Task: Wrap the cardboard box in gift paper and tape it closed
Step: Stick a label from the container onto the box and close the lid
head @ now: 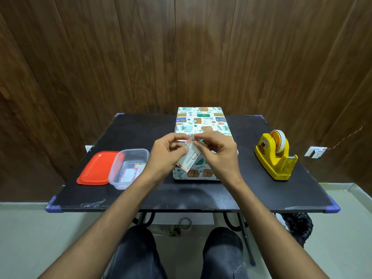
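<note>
The box (202, 122), wrapped in white gift paper printed with green and brown patterns, lies lengthwise in the middle of the black table (181, 194). Above its near half I hold a small "Best Wishes" tag sticker (190, 158). My left hand (167, 153) pinches the tag's left edge between thumb and fingers. My right hand (216, 151) pinches its top corner with curled fingers. Both hands hide part of the box top.
A clear plastic container (128, 168) with more tags inside sits left of the box, its red lid (96, 168) beside it. A yellow tape dispenser (276, 156) stands at the right. A wooden wall rises behind the table; my knees are under its front edge.
</note>
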